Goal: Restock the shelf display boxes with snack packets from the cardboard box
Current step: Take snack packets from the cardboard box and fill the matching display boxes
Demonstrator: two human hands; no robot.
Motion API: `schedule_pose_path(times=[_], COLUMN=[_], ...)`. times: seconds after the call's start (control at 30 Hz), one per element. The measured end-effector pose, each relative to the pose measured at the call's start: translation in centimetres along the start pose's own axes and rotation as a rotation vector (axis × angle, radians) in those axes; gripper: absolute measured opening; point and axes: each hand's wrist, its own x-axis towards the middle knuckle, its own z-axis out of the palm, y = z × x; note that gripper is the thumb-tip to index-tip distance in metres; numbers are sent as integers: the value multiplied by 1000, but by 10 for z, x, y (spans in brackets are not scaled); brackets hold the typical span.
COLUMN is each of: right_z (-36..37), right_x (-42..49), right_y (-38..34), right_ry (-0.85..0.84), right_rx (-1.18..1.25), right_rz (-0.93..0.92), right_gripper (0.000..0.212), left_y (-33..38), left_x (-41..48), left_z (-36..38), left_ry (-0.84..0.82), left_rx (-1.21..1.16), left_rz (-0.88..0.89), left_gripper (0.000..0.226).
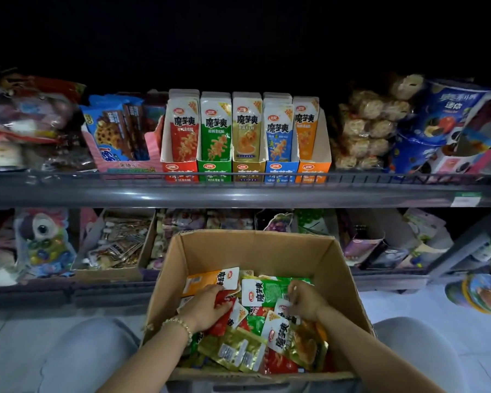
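Facing a grey shelf [238,195] crowded with snacks. Below and in front of it, an open cardboard box [253,251], flaps up, holding a loose heap of snack packets [238,350] in red, green, gold and orange.

On the shelf, side by side and touching, five display boxes [248,169]: red, green, gold, blue and orange from left to right, each with upright packets of its own colour.

Inside the cardboard box, both hands. Left hand [207,307] at the heap's left, fingers curled round a red packet [224,319], fingertips touching an orange packet [203,282] lying just beyond. Right hand [306,302] at the heap's right, fingers bent down onto a white-edged packet [282,305]; pinching or merely touching, cannot tell.

Round the left wrist, a bead bracelet [179,324].
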Motion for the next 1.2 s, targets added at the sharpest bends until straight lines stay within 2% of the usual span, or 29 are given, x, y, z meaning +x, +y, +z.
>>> schedule_pose_path(times=[0.03,0.13,0.2,0.23,0.33,0.47,0.57,0.67,0.8,0.93,1.07,1.2], right_z=[-2,-2,2,4,6,0,-14,-38,-56,-61,-67,-72], right_x=[-1,-7,-8,-8,-9,-11,-18,-31,-44,-51,-51,-47], right_y=[1,7,11,11,10,-1,-16,-40,-73,-106,-129,-147], right_ry=[-52,-214,-274,-277,-251,-239,-130,-25,0,17,38,68], right_rx=[-33,-105,-157,-179,-118,156,417,576,672,770,809,833], right_rz=[29,155,170,168,164,56,-49,-153,-263,-322,-355,-384], right_gripper=[47,97,114,114,94,83,48,27,27,24,24,18], left_y=[0,1,3,3,4,10,20,34,55,76,80,74], left_x=[-1,-4,-6,-7,-10,-13,-16,-19,-20,-23,-28,-36], left_z=[0,-2,-2,-2,-2,-7,-13,-16,-16,-29,-55,-80], left_ry=[1,13,30,39,45,76,102,61,68,198,310,324], left_rx=[-2,-6,7,9,-18,-41,-152,-402,-641,-837,-881,-865], left_rz=[2,5,14,20,27,64,124,136,159,172,181,196], left_gripper=[62,59,57,56,55,53,56,68,63,32,23,18])
